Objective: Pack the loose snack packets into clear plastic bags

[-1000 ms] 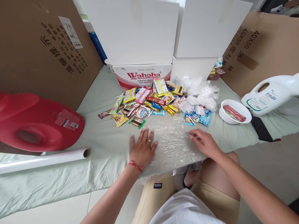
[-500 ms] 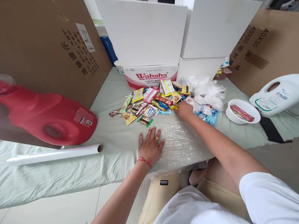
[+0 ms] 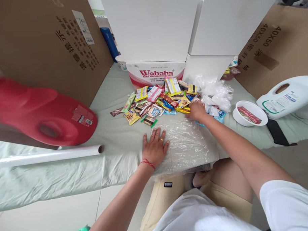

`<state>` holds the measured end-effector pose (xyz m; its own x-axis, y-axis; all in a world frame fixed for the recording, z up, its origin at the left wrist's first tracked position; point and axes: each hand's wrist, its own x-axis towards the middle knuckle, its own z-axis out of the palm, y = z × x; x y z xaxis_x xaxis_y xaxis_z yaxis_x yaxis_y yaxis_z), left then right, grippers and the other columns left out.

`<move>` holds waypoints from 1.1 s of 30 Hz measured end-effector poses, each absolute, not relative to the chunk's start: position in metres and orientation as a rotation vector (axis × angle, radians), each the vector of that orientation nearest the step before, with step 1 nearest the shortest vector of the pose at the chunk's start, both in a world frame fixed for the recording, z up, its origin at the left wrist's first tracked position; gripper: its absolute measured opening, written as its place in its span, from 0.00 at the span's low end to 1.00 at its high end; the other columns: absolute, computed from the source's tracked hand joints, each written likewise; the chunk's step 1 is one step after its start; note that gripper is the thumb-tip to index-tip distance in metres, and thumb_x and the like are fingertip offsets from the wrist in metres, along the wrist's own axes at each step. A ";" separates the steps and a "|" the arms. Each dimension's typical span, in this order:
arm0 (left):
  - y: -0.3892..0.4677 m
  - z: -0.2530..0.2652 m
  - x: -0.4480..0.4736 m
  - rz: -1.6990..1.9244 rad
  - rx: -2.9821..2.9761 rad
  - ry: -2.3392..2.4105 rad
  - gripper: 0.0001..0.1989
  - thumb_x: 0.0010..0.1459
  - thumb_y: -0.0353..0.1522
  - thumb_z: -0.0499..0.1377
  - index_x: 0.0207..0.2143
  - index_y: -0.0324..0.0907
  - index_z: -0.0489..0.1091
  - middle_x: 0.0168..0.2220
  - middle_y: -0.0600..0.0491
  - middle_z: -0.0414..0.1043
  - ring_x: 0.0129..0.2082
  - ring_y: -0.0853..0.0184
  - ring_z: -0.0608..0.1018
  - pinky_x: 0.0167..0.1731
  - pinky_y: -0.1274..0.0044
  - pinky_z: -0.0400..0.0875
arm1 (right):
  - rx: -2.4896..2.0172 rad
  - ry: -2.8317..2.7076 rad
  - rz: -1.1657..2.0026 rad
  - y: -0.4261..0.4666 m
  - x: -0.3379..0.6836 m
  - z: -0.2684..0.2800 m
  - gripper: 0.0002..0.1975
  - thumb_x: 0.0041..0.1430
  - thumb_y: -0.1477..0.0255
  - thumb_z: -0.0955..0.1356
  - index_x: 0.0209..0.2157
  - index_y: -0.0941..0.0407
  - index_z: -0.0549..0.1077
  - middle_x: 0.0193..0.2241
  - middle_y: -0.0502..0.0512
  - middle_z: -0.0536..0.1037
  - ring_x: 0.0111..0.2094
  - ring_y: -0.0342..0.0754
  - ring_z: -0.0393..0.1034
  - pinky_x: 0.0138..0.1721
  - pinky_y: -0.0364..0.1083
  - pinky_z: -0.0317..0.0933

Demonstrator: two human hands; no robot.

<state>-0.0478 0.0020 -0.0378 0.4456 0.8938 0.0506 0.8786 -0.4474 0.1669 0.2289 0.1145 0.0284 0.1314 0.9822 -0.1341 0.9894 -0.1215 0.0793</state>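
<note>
My left hand [image 3: 155, 147] lies flat with fingers spread, over the left edge of a clear plastic sheet [image 3: 187, 144] at the table's front. A red string circles its wrist. My right hand [image 3: 197, 110] reaches to the right side of a heap of small snack packets [image 3: 153, 110], its fingers bent downward; whatever they grip, if anything, is hidden. Beside that hand are blue packets [image 3: 219, 116] and crumpled clear plastic bags [image 3: 217, 94]. Nearest my left hand is a green and brown packet [image 3: 149, 121].
A Wahaha carton [image 3: 156, 73] and white boxes [image 3: 153, 28] stand behind the heap. Left are a red jug [image 3: 50, 115] and a white roll [image 3: 51, 155]. Right are a white bowl [image 3: 250, 113] holding red packets, a black phone-like slab [image 3: 278, 132] and a white jug [image 3: 287, 97].
My right hand has shifted slightly right along the heap's near edge. My left hand keeps its place on the plastic sheet. The camera view has moved a little.
</note>
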 end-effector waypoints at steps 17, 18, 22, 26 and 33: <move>0.003 -0.034 -0.048 0.195 2.488 1.581 0.30 0.75 0.41 0.35 0.71 0.48 0.59 0.75 0.48 0.52 0.75 0.55 0.56 0.71 0.45 0.46 | 1.731 2.720 -0.535 -0.002 0.205 0.046 0.22 0.56 0.65 0.73 0.51 0.57 0.77 0.45 0.61 0.76 0.49 0.60 0.61 0.50 0.53 0.53; 0.003 -0.033 -0.049 0.202 2.473 1.575 0.30 0.75 0.41 0.34 0.71 0.48 0.59 0.75 0.48 0.53 0.75 0.56 0.57 0.71 0.46 0.46 | 1.682 2.734 -0.565 -0.003 0.201 0.041 0.22 0.57 0.65 0.73 0.52 0.57 0.76 0.46 0.61 0.76 0.50 0.59 0.61 0.50 0.53 0.52; 0.004 -0.030 -0.049 0.201 2.425 1.562 0.30 0.74 0.40 0.34 0.71 0.49 0.60 0.75 0.49 0.53 0.75 0.56 0.57 0.71 0.46 0.46 | 1.564 2.759 -0.593 -0.002 0.191 0.026 0.22 0.58 0.65 0.73 0.53 0.56 0.75 0.49 0.62 0.76 0.52 0.60 0.60 0.51 0.54 0.51; 0.004 -0.028 -0.047 0.177 2.412 1.582 0.30 0.74 0.40 0.35 0.71 0.49 0.60 0.75 0.49 0.53 0.75 0.56 0.57 0.71 0.47 0.46 | 1.530 2.742 -0.535 -0.005 0.185 0.017 0.24 0.60 0.62 0.74 0.55 0.57 0.75 0.49 0.63 0.76 0.53 0.61 0.60 0.52 0.55 0.51; 0.004 -0.026 -0.048 0.163 2.410 1.577 0.29 0.75 0.40 0.35 0.71 0.48 0.60 0.75 0.49 0.52 0.75 0.57 0.56 0.71 0.47 0.45 | 1.932 2.606 -0.518 0.024 0.197 0.028 0.22 0.71 0.59 0.65 0.58 0.57 0.73 0.51 0.64 0.77 0.52 0.57 0.68 0.51 0.52 0.59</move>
